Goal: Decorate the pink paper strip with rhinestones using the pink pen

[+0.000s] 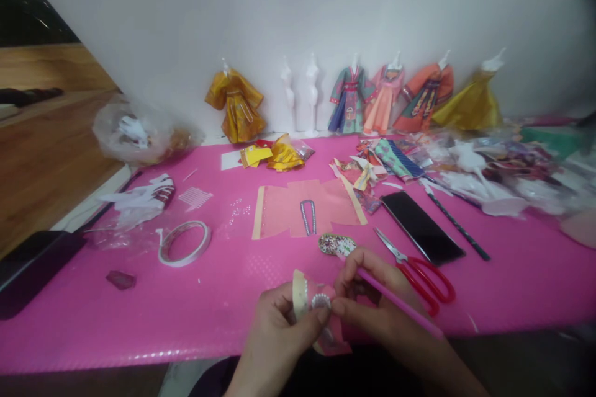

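Observation:
My left hand (279, 332) is closed on a small pink fabric piece (329, 330) with a cream band and a round patch edged in white beads. A slim pink pen-like stick (400, 303) lies in my closed right hand (367, 288), slanting down to the right. Fingers of that hand also touch the fabric's right side. Just beyond my hands is an oval holding multicoloured sequins or beads (336, 244). Behind it, a flat pink garment piece (279, 208) with cream edges carries a narrow beaded loop (308, 217).
Red-handled scissors (421, 273) and a black phone (423, 226) lie at right. A tape roll (184, 244), bead sheet (195, 198) and black case (37, 267) are at left. Dressed doll forms (235, 105) and bare white ones (312, 96) line the wall. Plastic-wrapped scraps (503, 167) crowd the back right.

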The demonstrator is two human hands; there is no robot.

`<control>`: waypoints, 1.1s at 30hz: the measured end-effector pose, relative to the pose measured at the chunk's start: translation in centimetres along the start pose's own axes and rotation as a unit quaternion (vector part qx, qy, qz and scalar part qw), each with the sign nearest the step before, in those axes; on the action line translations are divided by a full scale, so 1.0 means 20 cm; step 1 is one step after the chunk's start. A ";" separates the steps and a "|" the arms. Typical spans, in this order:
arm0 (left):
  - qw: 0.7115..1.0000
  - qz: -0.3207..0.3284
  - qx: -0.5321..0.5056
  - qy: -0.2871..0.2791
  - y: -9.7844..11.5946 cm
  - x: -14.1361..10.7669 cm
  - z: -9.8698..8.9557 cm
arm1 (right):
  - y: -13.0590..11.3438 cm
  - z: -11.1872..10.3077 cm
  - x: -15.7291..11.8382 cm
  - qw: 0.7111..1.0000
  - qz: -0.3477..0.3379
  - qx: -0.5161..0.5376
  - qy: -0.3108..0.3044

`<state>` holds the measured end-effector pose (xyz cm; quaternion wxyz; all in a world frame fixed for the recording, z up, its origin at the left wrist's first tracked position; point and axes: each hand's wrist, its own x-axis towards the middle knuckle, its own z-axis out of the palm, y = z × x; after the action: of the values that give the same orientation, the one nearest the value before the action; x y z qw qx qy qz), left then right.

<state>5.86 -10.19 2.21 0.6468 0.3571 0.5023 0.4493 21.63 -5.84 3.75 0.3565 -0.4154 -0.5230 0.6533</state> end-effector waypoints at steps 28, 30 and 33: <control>0.999 0.025 0.025 -0.031 -0.01 0.02 -0.03 | 0.01 -0.01 -0.01 1.000 0.008 0.005 -0.011; 0.999 0.027 0.026 -0.029 -0.01 0.02 -0.03 | 0.01 -0.01 -0.01 1.000 0.012 0.009 -0.014; 0.999 0.024 0.015 -0.030 -0.01 0.02 -0.03 | 0.02 0.00 0.00 1.000 0.008 0.010 -0.014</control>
<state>5.45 -9.82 1.74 0.6456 0.3920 0.4805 0.4458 21.62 -5.89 3.31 0.3480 -0.4068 -0.5179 0.6672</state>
